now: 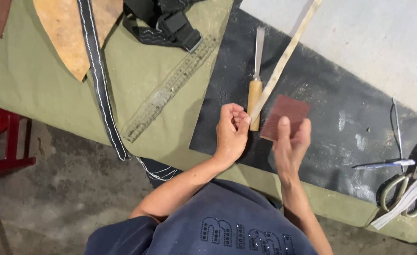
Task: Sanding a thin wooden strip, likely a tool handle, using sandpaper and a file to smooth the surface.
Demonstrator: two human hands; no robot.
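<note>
Olive cloth (pixel 38 80) and black mat (pixel 321 99) cover the bench; left hand (pixel 232 130) pinches a pale strip (pixel 284 59), right hand (pixel 291 144) grips sandpaper (pixel 287 113).

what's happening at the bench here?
A person stands at a cloth-covered bench. The left hand pinches the near end of a long pale strip that runs diagonally over a black mat. The right hand, blurred, holds a reddish sandpaper sheet beside the strip. A wooden-handled chisel lies next to it; a ruler and scissors sit untouched.

Grey concrete floor (pixel 76 189), red stool (pixel 3 141)
</note>
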